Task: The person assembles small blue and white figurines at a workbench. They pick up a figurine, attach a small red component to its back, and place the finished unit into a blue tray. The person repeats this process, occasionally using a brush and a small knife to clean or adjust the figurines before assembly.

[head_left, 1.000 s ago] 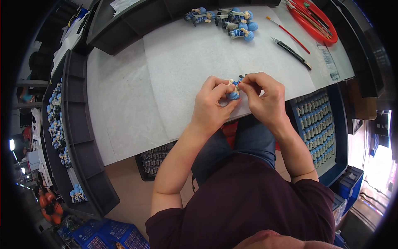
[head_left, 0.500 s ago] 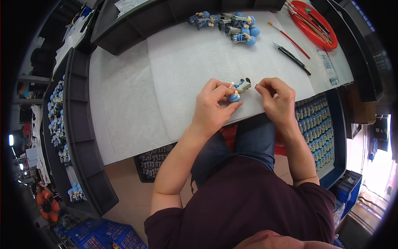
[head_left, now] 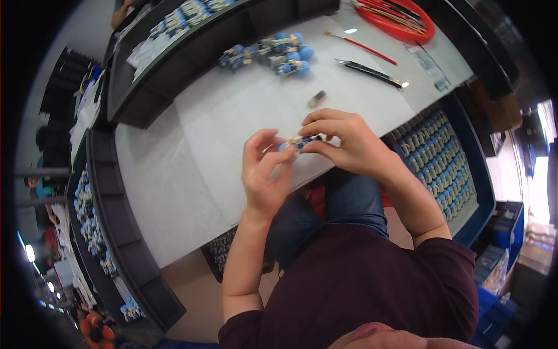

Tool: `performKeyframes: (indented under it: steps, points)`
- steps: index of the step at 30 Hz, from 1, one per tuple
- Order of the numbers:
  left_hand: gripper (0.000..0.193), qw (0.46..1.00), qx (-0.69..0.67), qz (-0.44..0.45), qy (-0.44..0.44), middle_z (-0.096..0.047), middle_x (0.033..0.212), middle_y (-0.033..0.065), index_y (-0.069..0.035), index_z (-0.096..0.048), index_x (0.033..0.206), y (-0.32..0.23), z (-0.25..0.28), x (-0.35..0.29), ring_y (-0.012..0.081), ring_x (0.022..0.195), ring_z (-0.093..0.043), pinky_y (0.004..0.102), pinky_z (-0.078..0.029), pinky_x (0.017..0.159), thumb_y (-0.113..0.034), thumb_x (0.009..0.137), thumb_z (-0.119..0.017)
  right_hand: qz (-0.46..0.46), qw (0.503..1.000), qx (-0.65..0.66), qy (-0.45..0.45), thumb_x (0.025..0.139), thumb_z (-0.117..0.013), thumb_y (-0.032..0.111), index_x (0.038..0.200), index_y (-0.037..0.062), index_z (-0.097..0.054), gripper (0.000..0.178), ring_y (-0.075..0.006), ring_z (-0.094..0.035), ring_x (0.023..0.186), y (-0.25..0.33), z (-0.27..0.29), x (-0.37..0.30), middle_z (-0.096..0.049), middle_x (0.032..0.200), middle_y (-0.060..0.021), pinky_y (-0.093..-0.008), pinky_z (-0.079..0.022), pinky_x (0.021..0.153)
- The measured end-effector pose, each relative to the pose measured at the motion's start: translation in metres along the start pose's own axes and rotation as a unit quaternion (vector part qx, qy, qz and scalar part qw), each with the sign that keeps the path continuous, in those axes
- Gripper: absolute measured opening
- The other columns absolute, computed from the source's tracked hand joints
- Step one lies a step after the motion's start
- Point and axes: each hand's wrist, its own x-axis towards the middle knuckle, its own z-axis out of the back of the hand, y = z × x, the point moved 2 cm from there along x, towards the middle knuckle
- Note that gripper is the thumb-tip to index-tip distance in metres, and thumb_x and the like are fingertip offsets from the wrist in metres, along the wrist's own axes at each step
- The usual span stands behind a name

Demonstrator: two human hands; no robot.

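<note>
A small blue and cream figurine (head_left: 299,142) is held between both hands just above the white table top (head_left: 232,122). My left hand (head_left: 265,174) grips its blue end with thumb and fingertips. My right hand (head_left: 343,142) pinches the other end from the right, fingers curled over it. Most of the figurine is hidden by the fingers. A small grey piece (head_left: 317,98) lies on the table beyond my right hand.
A cluster of several blue-headed figurines (head_left: 273,55) lies at the table's far side. A red brush (head_left: 360,43), a dark tool (head_left: 369,72) and a red tray (head_left: 401,17) sit far right. A blue tray of figurines (head_left: 444,160) stands at my right, dark shelves (head_left: 99,192) at my left.
My right hand, apart from the figurine half a second ago, has come back onto it. Both hands now hold it together, as they did one second ago.
</note>
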Motion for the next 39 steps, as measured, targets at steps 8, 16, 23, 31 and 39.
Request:
performKeyframes:
  steps: [8,16,23,31,39]
  points:
    - [0.031,0.993,0.027,-0.043,0.103,-0.046,0.124,0.017,-0.001,-0.06,0.1,-0.005,-0.013,-0.003,0.0258,0.099,-0.054,0.0355,-0.049,0.086,0.011,0.071,-0.067,0.151,0.983,-0.046,-0.099,0.069,-0.069,0.006,0.094,-0.0023,-0.058,0.029,-0.0313,-0.057,0.089,-0.025,-0.009,-0.035,-0.056,0.097,-0.0154,-0.0366,-0.048,0.076]
    - [0.028,0.989,0.045,0.052,0.128,-0.043,0.129,0.0157,0.003,-0.055,0.108,-0.007,-0.015,-0.006,0.0218,0.097,-0.052,0.0316,-0.048,0.081,-0.003,0.082,-0.063,-0.018,0.897,-0.186,-0.401,0.073,-0.068,0.004,0.097,0.0,-0.06,0.026,-0.0302,-0.055,0.09,-0.094,0.131,-0.149,-0.054,0.095,-0.0151,-0.0352,-0.047,0.079]
    - [0.024,0.981,0.056,0.112,0.149,-0.042,0.131,0.0108,0.003,-0.055,0.109,-0.003,-0.019,-0.003,0.0188,0.1,-0.05,0.0304,-0.045,0.085,-0.002,0.085,-0.058,-0.458,0.656,-0.327,-0.502,0.078,-0.067,0.027,0.092,0.0064,-0.068,0.025,-0.0303,-0.064,0.086,-0.203,0.269,-0.386,-0.066,0.087,-0.0157,-0.0367,-0.049,0.078]
    - [0.025,0.973,0.102,0.111,0.175,-0.04,0.131,0.0138,0.005,-0.054,0.106,-0.003,-0.023,-0.004,0.0155,0.089,-0.049,0.0272,-0.042,0.079,-0.001,0.083,-0.057,-0.588,0.527,-0.384,-0.479,0.078,-0.062,0.009,0.101,0.0111,-0.064,0.023,-0.0306,-0.06,0.096,-0.316,0.306,-0.539,-0.065,0.095,-0.0156,-0.0375,-0.048,0.083]
    - [0.024,0.968,0.14,0.084,0.19,-0.041,0.13,0.0161,0.006,-0.054,0.103,-0.002,-0.027,-0.002,0.0154,0.086,-0.048,0.027,-0.041,0.076,-0.003,0.081,-0.058,-0.621,0.499,-0.377,-0.473,0.077,-0.063,0.01,0.103,0.0168,-0.065,0.027,-0.0286,-0.055,0.101,-0.348,0.301,-0.547,-0.064,0.097,-0.0133,-0.038,-0.047,0.086]
